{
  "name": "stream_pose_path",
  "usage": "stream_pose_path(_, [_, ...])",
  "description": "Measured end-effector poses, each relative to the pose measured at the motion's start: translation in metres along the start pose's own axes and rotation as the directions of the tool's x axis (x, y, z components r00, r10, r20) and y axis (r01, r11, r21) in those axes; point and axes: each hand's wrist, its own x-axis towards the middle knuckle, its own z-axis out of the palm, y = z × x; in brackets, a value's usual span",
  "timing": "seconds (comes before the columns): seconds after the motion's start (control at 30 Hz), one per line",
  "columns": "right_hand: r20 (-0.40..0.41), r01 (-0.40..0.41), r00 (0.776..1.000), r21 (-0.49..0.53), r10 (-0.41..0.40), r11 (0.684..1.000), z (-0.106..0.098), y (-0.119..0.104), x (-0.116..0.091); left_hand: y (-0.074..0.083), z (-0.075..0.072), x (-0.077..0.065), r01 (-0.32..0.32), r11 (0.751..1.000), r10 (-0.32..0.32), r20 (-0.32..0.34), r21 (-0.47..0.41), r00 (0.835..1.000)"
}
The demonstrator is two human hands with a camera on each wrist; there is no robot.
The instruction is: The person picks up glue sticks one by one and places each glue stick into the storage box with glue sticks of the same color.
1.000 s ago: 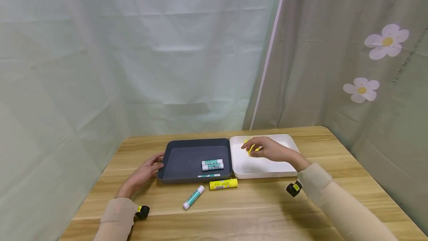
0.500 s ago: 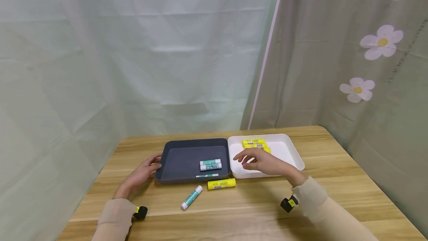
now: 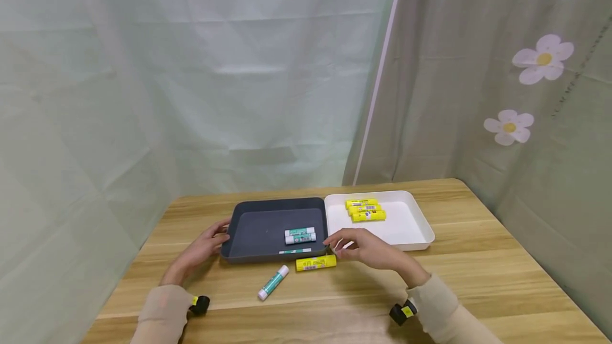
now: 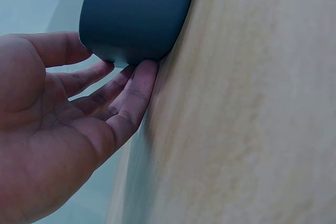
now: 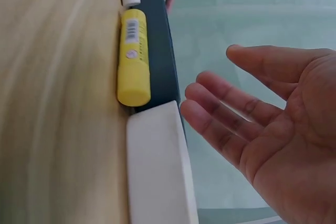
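My left hand rests its fingertips against the left end wall of the dark grey tray; the left wrist view shows the fingers touching that wall. Over the near-left corner of the white tray, my right hand hovers with relaxed fingers and holds nothing. Just left of it, a yellow glue stick lies on the table along the grey tray's front wall. A green-and-white glue stick lies slanted on the table, nearer to me.
Inside the grey tray are 3 green-and-white glue sticks, one mostly hidden by the front wall. Inside the white tray 3 yellow glue sticks lie side by side. Both trays stand side by side on the wooden table, before a curtain.
My right hand has let go of a yellow glue stick in the white tray and moved back toward me and left, near the yellow glue stick on the table. The left hand stays at the grey tray.
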Motion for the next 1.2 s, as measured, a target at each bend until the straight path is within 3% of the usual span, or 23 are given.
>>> stream_pose_path(0.43, [0.045,0.019,0.999,-0.037,-0.018,0.999,0.022,0.005,-0.001,0.001,0.001,-0.001,0.014,1.0,-0.014,-0.012,0.012,1.0])
stream_pose_path(0.83, [0.07,0.019,0.998,-0.225,-0.004,0.974,0.03,0.003,-0.001,0.002,0.001,-0.001,0.011,1.0,-0.011,-0.008,0.018,1.0])
stream_pose_path(1.07, [0.042,0.07,0.997,-0.267,-0.061,0.961,0.033,0.001,0.002,0.002,0.001,-0.001,0.013,1.0,-0.013,-0.01,0.015,1.0])
stream_pose_path(1.2, [0.069,0.044,0.997,-0.324,-0.022,0.945,0.038,0.003,0.003,0.002,0.0,-0.001,0.01,1.0,-0.01,-0.004,0.008,1.0])
